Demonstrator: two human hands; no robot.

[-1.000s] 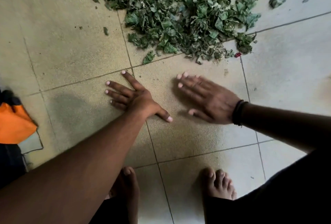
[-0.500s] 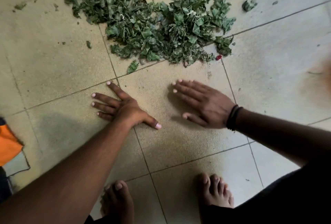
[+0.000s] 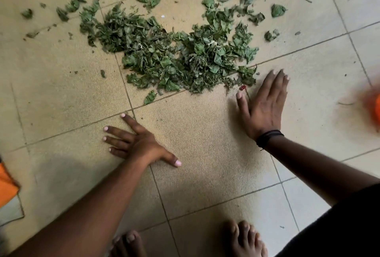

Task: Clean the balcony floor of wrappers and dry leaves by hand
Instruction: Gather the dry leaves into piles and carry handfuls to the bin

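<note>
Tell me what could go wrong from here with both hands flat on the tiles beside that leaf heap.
The right hand lies at the edge of the leaf pile; a sweep from there may miss the stray leaves beyond it. The small red scrap by its thumb could get buried in the pile. The left hand is apart from the pile, so leaves may spill past that open side.

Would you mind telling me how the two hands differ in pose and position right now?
The left hand lies with fingers spread, pointing left, apart from the leaf pile; the right hand has its fingers together, pointing up the frame, right at the pile's edge. The right wrist wears a dark band; the left is bare. Both are open, palm down on the tile floor, holding nothing.
</note>
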